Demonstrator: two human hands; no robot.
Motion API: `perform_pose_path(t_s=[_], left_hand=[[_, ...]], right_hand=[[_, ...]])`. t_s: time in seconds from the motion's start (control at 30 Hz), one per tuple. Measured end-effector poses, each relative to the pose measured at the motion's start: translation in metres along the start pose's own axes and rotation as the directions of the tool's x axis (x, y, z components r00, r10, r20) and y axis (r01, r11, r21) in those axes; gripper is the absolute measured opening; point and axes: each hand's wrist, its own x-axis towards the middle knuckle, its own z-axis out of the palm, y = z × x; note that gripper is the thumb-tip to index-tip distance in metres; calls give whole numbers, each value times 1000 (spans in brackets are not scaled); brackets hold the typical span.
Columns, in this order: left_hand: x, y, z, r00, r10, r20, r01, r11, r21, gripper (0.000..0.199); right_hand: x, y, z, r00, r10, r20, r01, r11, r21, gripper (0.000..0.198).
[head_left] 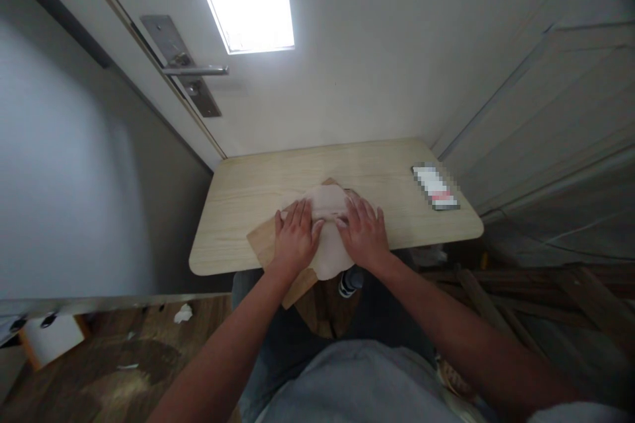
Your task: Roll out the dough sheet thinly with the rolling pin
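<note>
A thin, pale pink sheet (331,252) with a rounded outline lies across a light brown board (262,239); whether it is cloth or dough I cannot tell. A ridge or fold runs across the sheet between my hands. My left hand (296,234) presses flat on the sheet's left part, fingers stretched forward and thumb apart. On the right part rests my right hand (364,228), palm down, its fingers extended and thumb pointing inward. The sheet's near end hangs past the table's front edge, as does a corner of the board. What lies under my palms is hidden.
The small light wood table (223,211) stands against a white door with a metal handle (196,71). A phone (435,186), partly blurred out, lies at the table's right. Wooden slats (501,304) are at the lower right, and a crumpled white scrap (183,313) is on the floor.
</note>
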Motion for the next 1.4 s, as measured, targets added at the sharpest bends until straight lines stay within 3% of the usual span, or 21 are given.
perform_pose_path(t_s=[0.2,0.9,1.4], left_hand=[[11,-1,1,1000,-14,10,13,1000,4,60],[111,-16,10,998,-40,53,40,999,6,55],[158,-28,17,998,-7,57,7,1000,7,52]], right_hand=[[10,1,4,1000,15,-1,-15,1000,-1,61],[107,15,23,996,77,52,-74,995,-61,55],[164,29,38,984,118,130,-112,992,-52,57]])
